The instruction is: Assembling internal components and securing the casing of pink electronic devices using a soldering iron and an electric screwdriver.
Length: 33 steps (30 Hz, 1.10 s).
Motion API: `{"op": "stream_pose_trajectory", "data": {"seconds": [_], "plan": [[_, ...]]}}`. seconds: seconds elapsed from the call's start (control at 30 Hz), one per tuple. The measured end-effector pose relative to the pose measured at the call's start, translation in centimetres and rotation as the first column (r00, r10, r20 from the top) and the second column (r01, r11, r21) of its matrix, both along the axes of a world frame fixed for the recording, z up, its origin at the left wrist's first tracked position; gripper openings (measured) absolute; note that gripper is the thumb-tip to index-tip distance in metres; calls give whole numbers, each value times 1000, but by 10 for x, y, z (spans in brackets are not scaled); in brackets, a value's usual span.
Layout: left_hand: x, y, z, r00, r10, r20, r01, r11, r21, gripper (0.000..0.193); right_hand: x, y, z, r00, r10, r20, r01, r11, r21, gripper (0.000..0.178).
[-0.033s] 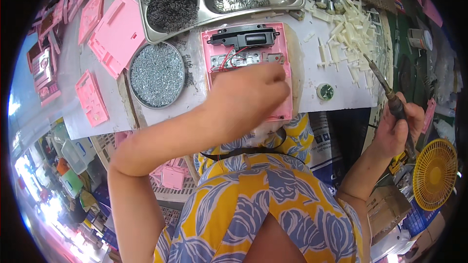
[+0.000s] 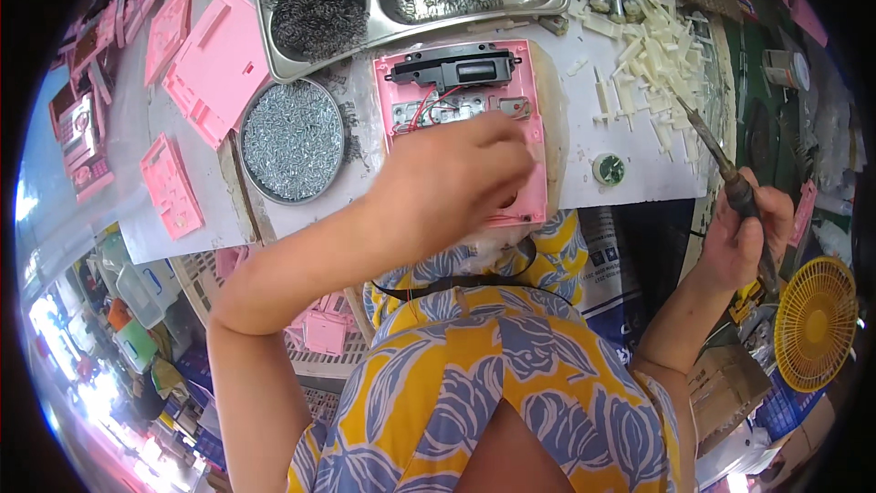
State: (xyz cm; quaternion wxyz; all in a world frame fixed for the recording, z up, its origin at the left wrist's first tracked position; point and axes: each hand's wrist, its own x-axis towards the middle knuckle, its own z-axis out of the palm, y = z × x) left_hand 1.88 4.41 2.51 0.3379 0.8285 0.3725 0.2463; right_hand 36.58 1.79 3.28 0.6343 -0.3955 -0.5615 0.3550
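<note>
In front of me lies a pink plastic casing (image 2: 537,169), open side up. Across its far end sits a black plastic module (image 2: 447,71), with a metal plate (image 2: 411,115) and thin red wires (image 2: 422,108) nearer to me. My left hand (image 2: 456,169) is over the casing's near half, its fingers curled downward. Whatever those fingers may pinch is hidden beneath the hand. Off to the right, my right hand (image 2: 753,233) grips a soldering iron (image 2: 741,194) by its dark handle, the metal tip pointing up and left, apart from the casing.
A round tin of small screws (image 2: 292,141) stands left of the casing. Behind is a metal tray (image 2: 383,29) of dark springs. White plastic parts (image 2: 643,64) are heaped right, near a small green-and-white round container (image 2: 608,170). Pink panels (image 2: 219,64) lie left; a yellow fan grille (image 2: 815,324) is lower right.
My left hand has shifted slightly left and toward me over the casing, its fingers turning more downward. The right hand and soldering iron stay nearly where they were.
</note>
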Motion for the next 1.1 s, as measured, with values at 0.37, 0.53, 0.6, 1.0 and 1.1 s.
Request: {"op": "stream_pose_trajectory", "data": {"seconds": [0.37, 0.53, 0.6, 1.0, 1.1], "plan": [[-8, -5, -8, 996, 49, 78, -36, 987, -157, 12, -33, 10, 3, 970, 240, 50, -235, 968, -93, 38], [-4, -13, -10, 999, 38, -25, -38, 999, -4, 18, -32, -13, 3, 942, 312, 126, -282, 936, -211, 34], [-3, -15, -12, 996, 48, -72, -46, 999, 23, 20, -38, -15, 3, 907, 391, 156, -350, 906, -238, 31], [0, -18, -3, 979, -4, -202, 17, 998, 64, 31, -61, -8, 4, 785, 520, 336, -434, 849, -300, 25], [0, -18, -6, 980, -1, -200, 16, 997, 75, 31, -61, -6, 2, 778, 528, 341, -443, 846, -298, 25]]}}
